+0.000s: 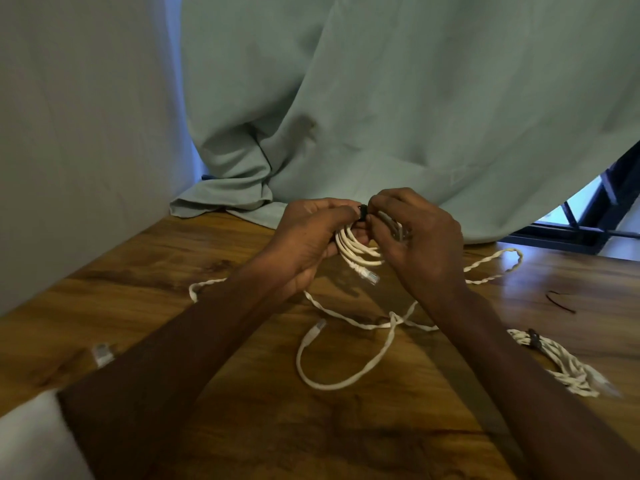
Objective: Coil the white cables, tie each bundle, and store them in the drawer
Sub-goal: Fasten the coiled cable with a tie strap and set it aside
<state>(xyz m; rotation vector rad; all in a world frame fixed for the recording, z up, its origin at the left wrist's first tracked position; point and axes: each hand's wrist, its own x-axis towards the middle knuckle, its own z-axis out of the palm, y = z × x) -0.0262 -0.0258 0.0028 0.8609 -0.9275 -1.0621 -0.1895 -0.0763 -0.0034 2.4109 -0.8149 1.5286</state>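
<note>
A coiled white cable bundle (356,249) is held up above the wooden table (242,410), its clear plug (370,277) hanging down. My left hand (308,237) grips the coil from the left. My right hand (419,237) pinches a black tie (363,212) wrapped round the top of the coil. A loose flat white cable (346,375) lies in a loop below my hands. A twisted white cable (495,265) trails behind them. A tied bundle (554,358) with a black tie rests at the right. No drawer is in view.
A pale green curtain (381,116) hangs behind and drapes onto the table's far edge. A spare black tie (559,301) lies at the right. A clear plug (102,353) sits near the left edge. A dark window frame (595,216) shows at the far right.
</note>
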